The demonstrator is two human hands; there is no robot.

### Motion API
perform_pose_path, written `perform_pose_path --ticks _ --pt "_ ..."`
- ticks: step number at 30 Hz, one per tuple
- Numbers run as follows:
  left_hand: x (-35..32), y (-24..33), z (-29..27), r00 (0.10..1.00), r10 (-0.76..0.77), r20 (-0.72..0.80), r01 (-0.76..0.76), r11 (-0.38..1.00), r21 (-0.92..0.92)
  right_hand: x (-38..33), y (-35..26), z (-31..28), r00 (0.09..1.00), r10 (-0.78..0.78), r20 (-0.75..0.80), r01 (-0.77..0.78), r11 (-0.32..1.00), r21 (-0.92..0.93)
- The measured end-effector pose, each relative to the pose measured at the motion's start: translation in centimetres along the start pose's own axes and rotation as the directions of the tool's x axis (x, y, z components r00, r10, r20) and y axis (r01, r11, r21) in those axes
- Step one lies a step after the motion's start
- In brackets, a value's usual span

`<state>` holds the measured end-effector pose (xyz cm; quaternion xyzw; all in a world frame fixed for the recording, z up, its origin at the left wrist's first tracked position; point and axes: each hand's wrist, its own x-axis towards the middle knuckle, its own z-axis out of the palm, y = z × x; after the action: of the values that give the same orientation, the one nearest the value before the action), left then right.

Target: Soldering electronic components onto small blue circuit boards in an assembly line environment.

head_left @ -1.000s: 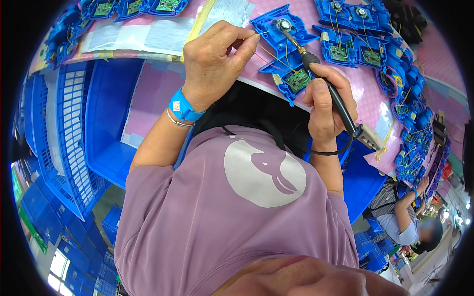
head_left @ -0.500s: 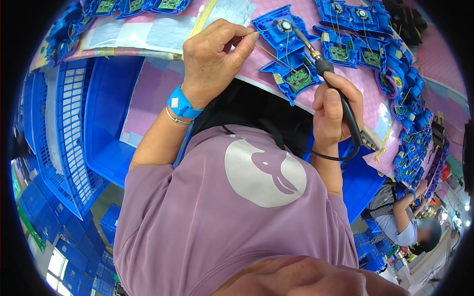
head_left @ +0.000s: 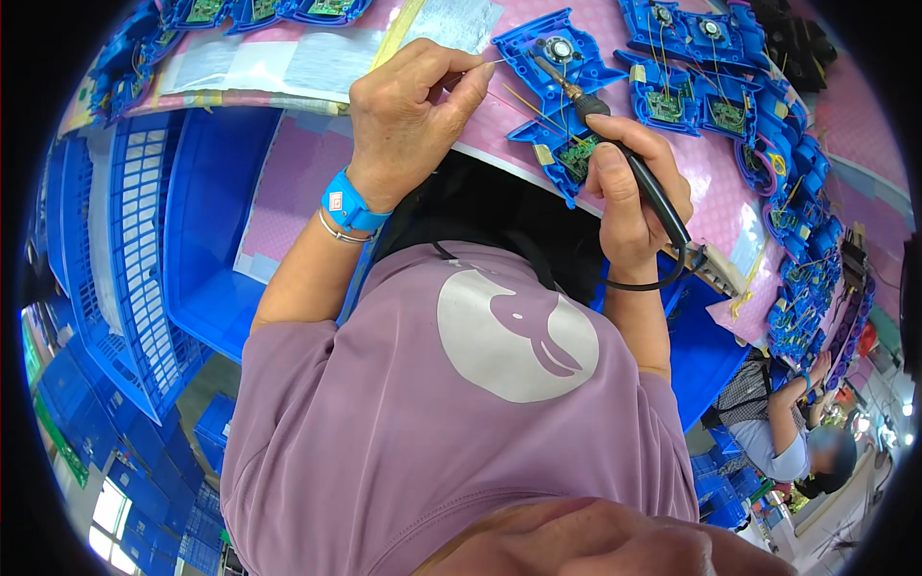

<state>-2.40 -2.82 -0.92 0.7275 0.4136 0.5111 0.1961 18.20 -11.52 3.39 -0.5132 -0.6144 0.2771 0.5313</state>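
Observation:
My left hand is closed in a pinch, with a thin, pale solder wire sticking out from the fingertips. My right hand grips a soldering iron by its black handle like a pen. The iron's tip lies just below a round speaker, over the blue plastic shell that carries it; I cannot tell whether it touches. Nearer to me sits a second blue shell half with a green circuit board, partly hidden by my right hand. Thin yellow and red wires run between the two halves.
Several similar blue shells with boards and wires line the pink bench at right, more at far left. Blue crates stand left of my body. The iron's cable loops below my right hand. Another person is at far right.
My right hand has shifted left, bringing the iron's tip from the speaker's right edge to just below it. My left hand has drawn slightly left with the wire.

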Motion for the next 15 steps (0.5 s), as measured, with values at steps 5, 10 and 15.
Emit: perform_pose_path --ticks 5,10,15 --pt "0.04 -0.11 0.15 1.000 -0.001 0.007 0.001 1.000 0.012 0.15 0.14 0.05 1.000 -0.017 0.007 0.017 1.000 -0.003" --pt "0.15 -0.33 0.35 1.000 0.006 0.015 -0.006 1.000 0.019 0.14 0.33 0.05 0.999 -0.037 0.011 0.037 0.999 -0.018" --pt "0.45 -0.43 0.73 1.000 0.013 0.023 -0.014 1.000 0.015 0.20 0.32 0.01 0.999 -0.045 0.019 0.045 0.998 -0.033"
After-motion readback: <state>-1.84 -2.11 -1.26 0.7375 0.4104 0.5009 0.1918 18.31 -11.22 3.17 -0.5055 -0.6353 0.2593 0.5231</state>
